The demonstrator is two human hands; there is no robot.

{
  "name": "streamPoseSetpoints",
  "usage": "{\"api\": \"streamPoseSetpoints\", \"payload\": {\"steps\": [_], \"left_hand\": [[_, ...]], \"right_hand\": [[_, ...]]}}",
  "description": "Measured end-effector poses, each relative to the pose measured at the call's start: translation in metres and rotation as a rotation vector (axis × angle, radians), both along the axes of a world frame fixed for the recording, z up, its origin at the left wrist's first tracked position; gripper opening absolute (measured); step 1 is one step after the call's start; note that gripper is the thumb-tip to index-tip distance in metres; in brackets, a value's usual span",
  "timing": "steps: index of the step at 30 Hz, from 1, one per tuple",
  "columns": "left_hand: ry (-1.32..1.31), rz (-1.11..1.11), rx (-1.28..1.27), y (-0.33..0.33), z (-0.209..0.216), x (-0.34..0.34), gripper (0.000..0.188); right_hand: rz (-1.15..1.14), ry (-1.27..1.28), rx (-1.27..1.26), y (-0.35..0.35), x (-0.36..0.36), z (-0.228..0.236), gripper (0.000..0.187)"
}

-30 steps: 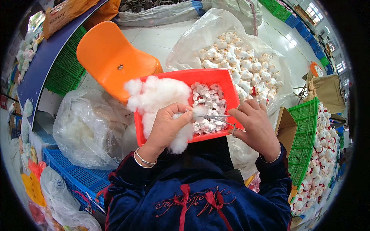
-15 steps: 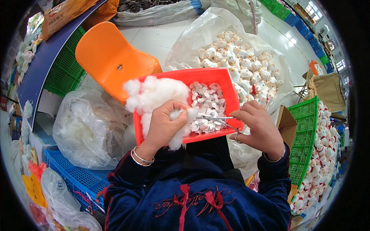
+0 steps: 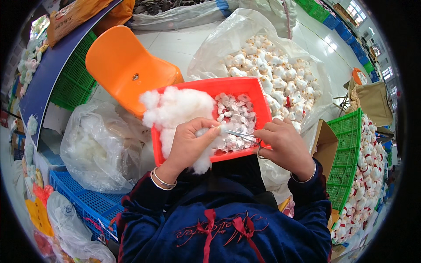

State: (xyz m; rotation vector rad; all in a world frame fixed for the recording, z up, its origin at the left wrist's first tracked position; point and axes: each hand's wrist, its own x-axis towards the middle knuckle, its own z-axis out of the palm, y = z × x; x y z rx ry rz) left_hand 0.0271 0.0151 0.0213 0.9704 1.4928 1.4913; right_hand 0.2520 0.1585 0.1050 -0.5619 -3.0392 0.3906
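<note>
A red tray [image 3: 265, 103] lies in front of me, with white fluffy stuffing [image 3: 184, 105] filling its left side and many small whitish fabric pieces [image 3: 234, 109] heaped on its right. Over the stuffing, my left hand [image 3: 190, 142] pinches a small white fabric piece [image 3: 221, 128] between thumb and fingers. My right hand [image 3: 285, 142] is closed on the ring handles of metal forceps [image 3: 241, 134]. The forceps point left, their tips at the pinched piece; the fingers partly hide where they meet. A tuft of stuffing hangs below my left hand over the tray's near edge.
An orange chair [image 3: 131, 70] stands beyond the tray at left. Behind the tray at right, a clear plastic bag [image 3: 210, 52] holds stuffed white toys [image 3: 285, 79]. Green crates [image 3: 346, 153] rise at right, a blue crate [image 3: 83, 197] and a bag of stuffing [image 3: 103, 149] at left.
My right hand has moved left and closed its fingers round the forceps handles, which have come together. The forceps tips have reached the piece in my left hand, which has barely moved.
</note>
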Motion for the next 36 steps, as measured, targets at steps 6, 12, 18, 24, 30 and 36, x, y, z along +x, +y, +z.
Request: {"api": "streamPoseSetpoints", "payload": {"steps": [6,12,18,24,30,36], "left_hand": [[-0.118,0.042,-0.022,-0.003,-0.009,-0.005,0.011],[-0.484,-0.029,-0.024,-0.004,-0.006,-0.004,0.009],[-0.426,-0.02,-0.021,-0.004,-0.003,-0.001,0.013],[-0.232,-0.054,0.006,0.0,-0.007,0.0,0.013],[-0.042,-0.058,-0.03,-0.002,-0.006,-0.005,0.011],[-0.024,0.003,-0.004,-0.007,0.004,-0.007,0.011]], "right_hand": [[-0.027,0.097,-0.114,0.009,0.009,-0.001,0.049],[-0.006,0.137,-0.148,0.006,0.012,-0.021,0.078],[-0.015,0.074,-0.009,0.009,0.013,-0.017,0.051],[0.024,0.019,-0.018,0.003,0.004,0.002,0.039],[0.055,0.041,-0.032,0.005,0.002,-0.007,0.049],[0.042,0.127,-0.211,0.013,0.009,-0.001,0.073]]}}
